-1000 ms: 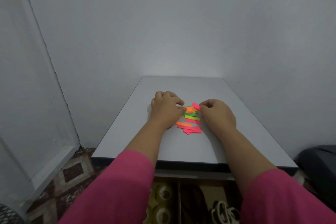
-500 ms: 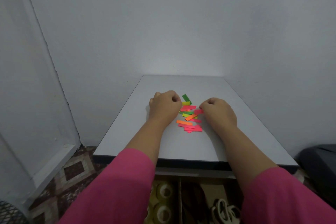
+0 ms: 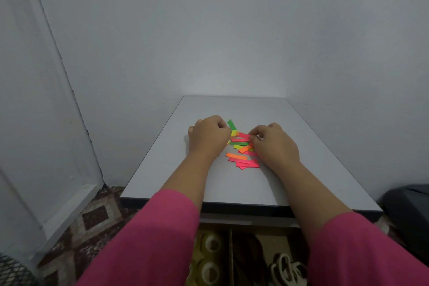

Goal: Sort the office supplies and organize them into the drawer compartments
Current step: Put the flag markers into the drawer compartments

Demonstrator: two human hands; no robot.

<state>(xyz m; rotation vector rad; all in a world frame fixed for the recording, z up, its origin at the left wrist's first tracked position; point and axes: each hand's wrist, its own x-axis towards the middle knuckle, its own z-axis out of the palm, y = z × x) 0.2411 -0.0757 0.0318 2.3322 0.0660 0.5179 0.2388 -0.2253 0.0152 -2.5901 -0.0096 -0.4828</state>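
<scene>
Paper strips [image 3: 242, 150] between both hands — left hand [image 3: 209, 138] clenched, right hand [image 3: 275, 144] pinching one.

The single head-worn camera is looking forward and down, close over the worktop [image 3: 232, 188] toward the wall [image 3: 209, 30].

Patterned floor tiles [image 3: 92, 218] meet a grey wall [image 3: 209, 30].

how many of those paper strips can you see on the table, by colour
Some overlap or hide under the hands, so this counts only visible strips on the table.
pink: 6
orange: 2
green: 2
yellow: 2
total: about 12
</scene>
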